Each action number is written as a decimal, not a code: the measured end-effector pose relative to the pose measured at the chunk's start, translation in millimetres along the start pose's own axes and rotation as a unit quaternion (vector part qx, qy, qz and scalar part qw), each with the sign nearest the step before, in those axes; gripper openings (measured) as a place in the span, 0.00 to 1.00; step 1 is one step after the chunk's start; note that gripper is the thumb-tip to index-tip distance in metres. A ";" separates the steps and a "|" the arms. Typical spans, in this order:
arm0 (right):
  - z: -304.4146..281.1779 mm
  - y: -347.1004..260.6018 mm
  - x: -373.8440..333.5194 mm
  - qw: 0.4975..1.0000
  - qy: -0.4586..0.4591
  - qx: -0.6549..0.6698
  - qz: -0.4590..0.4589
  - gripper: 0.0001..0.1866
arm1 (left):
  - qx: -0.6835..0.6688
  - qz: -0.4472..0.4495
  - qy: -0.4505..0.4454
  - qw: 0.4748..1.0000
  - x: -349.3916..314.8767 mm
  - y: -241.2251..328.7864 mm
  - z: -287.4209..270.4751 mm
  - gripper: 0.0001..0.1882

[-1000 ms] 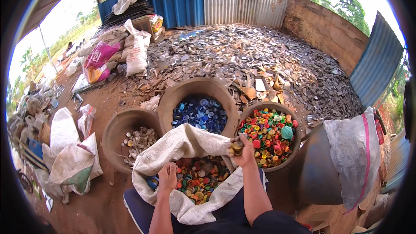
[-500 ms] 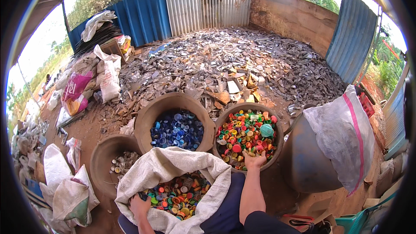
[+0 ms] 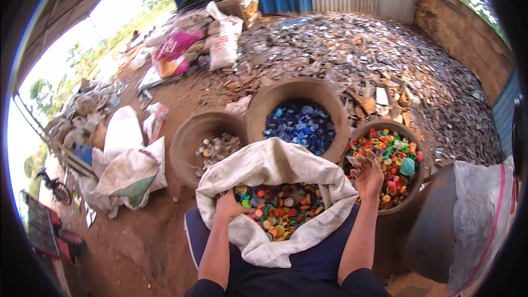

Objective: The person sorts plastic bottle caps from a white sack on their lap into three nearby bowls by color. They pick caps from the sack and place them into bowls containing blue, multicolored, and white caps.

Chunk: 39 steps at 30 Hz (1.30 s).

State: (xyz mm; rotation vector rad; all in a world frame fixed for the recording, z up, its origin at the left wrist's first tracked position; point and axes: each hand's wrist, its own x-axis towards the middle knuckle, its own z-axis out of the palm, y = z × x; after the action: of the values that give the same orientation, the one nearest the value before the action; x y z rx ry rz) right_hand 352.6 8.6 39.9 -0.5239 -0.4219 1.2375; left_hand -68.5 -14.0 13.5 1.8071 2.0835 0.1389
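Observation:
Between my legs stands an open white woven sack point(image 3: 264, 159) with a rolled-down rim, holding mixed coloured bottle caps point(image 3: 286, 212). My left hand point(image 3: 227, 205) reaches over its left rim among the caps, close to a green one; its fingers are mostly hidden. Over the left edge of the right tub point(image 3: 421, 187), my right hand point(image 3: 368, 176) is raised with fingers curled around something small and pale that I cannot make out. Red, yellow, orange and green caps point(image 3: 388, 157) fill that tub, with a larger teal piece point(image 3: 407, 167) on top.
A tub of blue caps point(image 3: 300, 124) stands beyond the sack, and a tub with pale caps point(image 3: 220, 146) at its left. A large drum point(image 3: 432, 217) with a plastic bag point(image 3: 478, 225) is on the right. Sacks point(image 3: 132, 173) lie left; scrap point(image 3: 396, 55) covers the far ground.
The view has swung left, so the scene sits further right. My right hand has lifted from the caps in the right tub to above its near left edge. My left hand stays in the sack.

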 end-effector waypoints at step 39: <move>52.7 134.8 -37.1 0.795 -0.213 -0.457 0.337 0.17 | -0.321 0.192 -0.065 0.925 -13.3 38.0 10.0 0.30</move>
State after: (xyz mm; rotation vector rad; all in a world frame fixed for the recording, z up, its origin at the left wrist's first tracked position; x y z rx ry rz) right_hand 208.0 12.6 2.5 -1.3091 -1.3403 1.8170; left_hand -28.2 -22.2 19.2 1.7027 1.3391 0.6966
